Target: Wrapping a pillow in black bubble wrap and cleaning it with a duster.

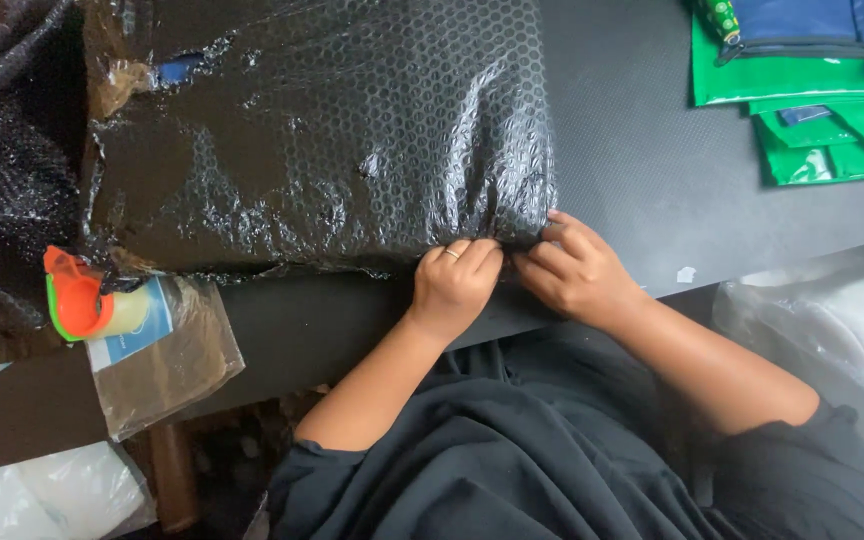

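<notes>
A large flat parcel wrapped in black bubble wrap (312,140) lies on the dark table (642,170). My left hand (457,285) pinches the wrap at the parcel's near edge, fingers curled, a ring on one finger. My right hand (574,268) grips the wrap at the near right corner, right beside the left hand. Both hands press the wrap against the parcel's front edge. A small tear near the parcel's far left shows something blue (180,70) inside.
An orange and green tape dispenser (87,298) sits at the left on a brown plastic bag (157,355). More black bubble wrap (2,170) is piled at far left. Green and blue pouches (812,90) lie at the far right. White plastic bags (842,330) sit below the table edge.
</notes>
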